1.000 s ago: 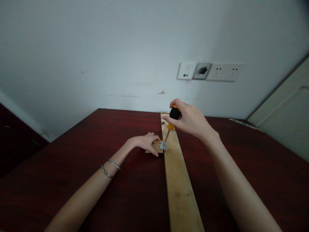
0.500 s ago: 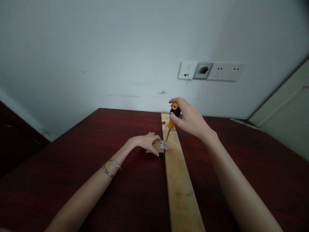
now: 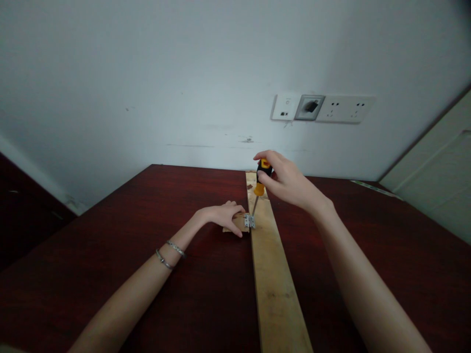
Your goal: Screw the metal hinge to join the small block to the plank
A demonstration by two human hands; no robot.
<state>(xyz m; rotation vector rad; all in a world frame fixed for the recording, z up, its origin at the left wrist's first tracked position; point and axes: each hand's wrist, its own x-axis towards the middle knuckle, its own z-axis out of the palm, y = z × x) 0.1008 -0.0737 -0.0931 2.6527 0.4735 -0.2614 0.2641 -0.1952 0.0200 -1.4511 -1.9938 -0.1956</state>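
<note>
A long pale wooden plank [image 3: 274, 274] lies on a dark red table [image 3: 184, 294], running away from me. A small metal hinge [image 3: 249, 221] joins it to a small wood block [image 3: 239, 223] on its left. My left hand [image 3: 221, 215] presses down on the block, fingers curled over it. My right hand [image 3: 287, 181] is closed round the black and yellow handle of a screwdriver [image 3: 260, 184]. The screwdriver stands nearly upright with its tip on the hinge.
A white wall rises behind the table, carrying a row of sockets and a switch [image 3: 322, 108]. A pale door or panel [image 3: 437, 186] stands at the right. Two thin bracelets [image 3: 169, 253] circle my left wrist.
My right hand has turned on the screwdriver handle, and the handle now stands more upright. My left hand and the block stay where they were.
</note>
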